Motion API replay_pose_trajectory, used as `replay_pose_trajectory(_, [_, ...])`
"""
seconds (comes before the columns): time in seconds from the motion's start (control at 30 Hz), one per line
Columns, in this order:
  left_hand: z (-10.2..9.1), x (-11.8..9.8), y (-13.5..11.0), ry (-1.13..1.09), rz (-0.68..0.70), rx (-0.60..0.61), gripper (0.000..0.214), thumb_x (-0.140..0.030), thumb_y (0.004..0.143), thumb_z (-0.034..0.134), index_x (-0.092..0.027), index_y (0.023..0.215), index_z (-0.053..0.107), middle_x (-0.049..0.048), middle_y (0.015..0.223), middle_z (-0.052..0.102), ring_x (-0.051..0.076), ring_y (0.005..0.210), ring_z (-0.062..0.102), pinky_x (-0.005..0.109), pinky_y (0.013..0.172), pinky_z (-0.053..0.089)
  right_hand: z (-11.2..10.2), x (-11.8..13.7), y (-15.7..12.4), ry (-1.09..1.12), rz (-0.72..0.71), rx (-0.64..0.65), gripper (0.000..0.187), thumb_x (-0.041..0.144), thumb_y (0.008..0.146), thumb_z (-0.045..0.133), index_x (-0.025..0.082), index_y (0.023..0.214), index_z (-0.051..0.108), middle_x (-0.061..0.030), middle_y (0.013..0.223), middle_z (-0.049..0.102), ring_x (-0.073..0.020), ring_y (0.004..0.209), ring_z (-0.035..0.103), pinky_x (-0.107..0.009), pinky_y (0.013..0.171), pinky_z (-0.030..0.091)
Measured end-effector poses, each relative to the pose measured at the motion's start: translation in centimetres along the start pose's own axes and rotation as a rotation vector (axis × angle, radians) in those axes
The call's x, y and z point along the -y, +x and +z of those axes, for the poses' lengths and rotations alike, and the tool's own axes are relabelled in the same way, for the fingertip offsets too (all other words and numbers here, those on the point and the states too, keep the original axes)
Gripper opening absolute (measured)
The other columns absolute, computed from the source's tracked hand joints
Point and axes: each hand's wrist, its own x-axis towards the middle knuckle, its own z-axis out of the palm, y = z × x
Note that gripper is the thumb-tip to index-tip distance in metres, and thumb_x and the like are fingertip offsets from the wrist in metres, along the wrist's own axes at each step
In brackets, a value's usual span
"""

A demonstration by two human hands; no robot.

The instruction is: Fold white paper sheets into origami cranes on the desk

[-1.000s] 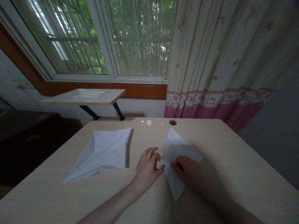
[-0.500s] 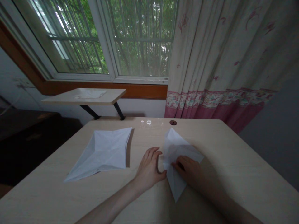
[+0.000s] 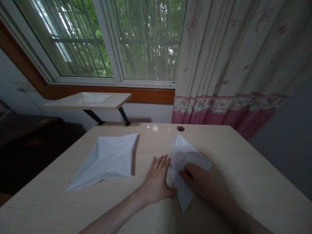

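A folded sheet of white paper (image 3: 179, 149) lies on the desk, its points facing the window, the right and me. Along its left edge rests my left hand (image 3: 158, 178), fingers stretched out, with the thumb touching the lower left edge. My right hand (image 3: 198, 177) is on top of the paper, fingers curled and thumb and forefinger pinched together near the middle; the exact grip is partly hidden. A second folded white paper (image 3: 114, 156), with raised sides and a long point at lower left, lies apart from both hands.
The pale wooden desk (image 3: 151, 143) has a round cable hole (image 3: 180, 128) near its back edge. A raised shelf (image 3: 107, 103) on black legs stands at the back left, with crumpled white material (image 3: 94, 97) on it. Behind are a window (image 3: 146, 42) and a curtain (image 3: 219, 65).
My left hand has straightened its fingers, and its thumb has slid down along the paper's left edge. The right hand and both papers have hardly moved.
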Motion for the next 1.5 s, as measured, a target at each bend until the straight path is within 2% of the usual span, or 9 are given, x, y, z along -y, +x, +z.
replay_pose_trajectory(0.17, [-0.2, -0.4, -0.3, 0.015, -0.015, 0.091, 0.111, -0.047, 0.058, 0.079, -0.006, 0.149, 0.030, 0.0228, 0.158, 0.020, 0.037, 0.148, 0.016, 0.058, 0.120, 0.011, 0.1, -0.1, -0.1, 0.006, 0.006, 0.003, 0.016, 0.023, 0.091, 0.060, 0.020, 0.076, 0.060, -0.0010, 0.075, 0.067, -0.0184, 0.068, 0.066, -0.027, 0.061, 0.041])
replay_pose_trajectory(0.4, [0.5, -0.3, -0.6, 0.001, 0.014, 0.072, 0.115, -0.054, 0.056, 0.078, -0.012, 0.151, 0.028, 0.0212, 0.159, 0.018, 0.039, 0.148, 0.013, 0.059, 0.120, 0.008, 0.2, -0.4, -0.1, 0.018, 0.012, -0.005, 0.017, 0.025, 0.092, 0.059, 0.021, 0.075, 0.058, 0.0003, 0.075, 0.067, -0.0189, 0.069, 0.066, -0.028, 0.061, 0.042])
replay_pose_trajectory(0.5, [0.6, -0.5, -0.8, 0.008, 0.004, 0.078, 0.121, -0.055, 0.054, 0.079, -0.009, 0.152, 0.024, 0.0222, 0.159, 0.019, 0.038, 0.148, 0.013, 0.059, 0.120, 0.008, 0.2, -0.3, -0.1, 0.027, 0.012, -0.014, 0.018, 0.026, 0.091, 0.059, 0.022, 0.074, 0.057, 0.0002, 0.074, 0.066, -0.0193, 0.066, 0.065, -0.029, 0.059, 0.042])
replay_pose_trajectory(0.87, [0.8, -0.9, -1.2, -0.008, 0.041, 0.020, 0.133, -0.057, 0.048, 0.083, -0.008, 0.153, 0.017, 0.0262, 0.157, 0.022, 0.042, 0.146, 0.016, 0.065, 0.117, 0.009, 0.1, -0.2, -0.2, 0.085, 0.009, -0.045, 0.020, 0.025, 0.093, 0.050, 0.026, 0.073, 0.053, -0.0017, 0.073, 0.066, -0.0224, 0.066, 0.064, -0.035, 0.058, 0.047])
replay_pose_trajectory(1.13, [0.7, -1.4, -1.4, -0.017, 0.053, 0.006, 0.143, -0.054, 0.046, 0.087, -0.008, 0.155, 0.006, 0.0264, 0.157, 0.023, 0.043, 0.146, 0.016, 0.065, 0.118, 0.009, 0.0, -0.2, -0.2, 0.089, 0.013, -0.031, 0.019, 0.026, 0.093, 0.055, 0.025, 0.074, 0.055, -0.0011, 0.073, 0.065, -0.0219, 0.065, 0.064, -0.034, 0.059, 0.047])
replay_pose_trajectory(1.33, [0.9, -1.2, -1.4, -0.031, 0.091, -0.004, 0.145, -0.059, 0.048, 0.085, -0.013, 0.155, -0.001, 0.0263, 0.158, 0.018, 0.045, 0.146, 0.012, 0.069, 0.116, 0.009, -0.5, 0.2, -0.1, 0.071, 0.020, -0.017, 0.018, 0.023, 0.092, 0.056, 0.023, 0.074, 0.057, -0.0019, 0.075, 0.067, -0.0212, 0.067, 0.066, -0.031, 0.060, 0.046])
replay_pose_trajectory(1.5, [1.2, -0.9, -1.3, -0.022, 0.121, -0.113, 0.148, -0.058, 0.049, 0.088, -0.016, 0.154, -0.008, 0.0261, 0.159, 0.014, 0.045, 0.147, 0.010, 0.070, 0.114, 0.013, -0.4, 0.1, -0.1, 0.073, 0.012, -0.029, 0.021, 0.024, 0.093, 0.051, 0.023, 0.073, 0.056, -0.0012, 0.072, 0.066, -0.0204, 0.065, 0.065, -0.030, 0.059, 0.045])
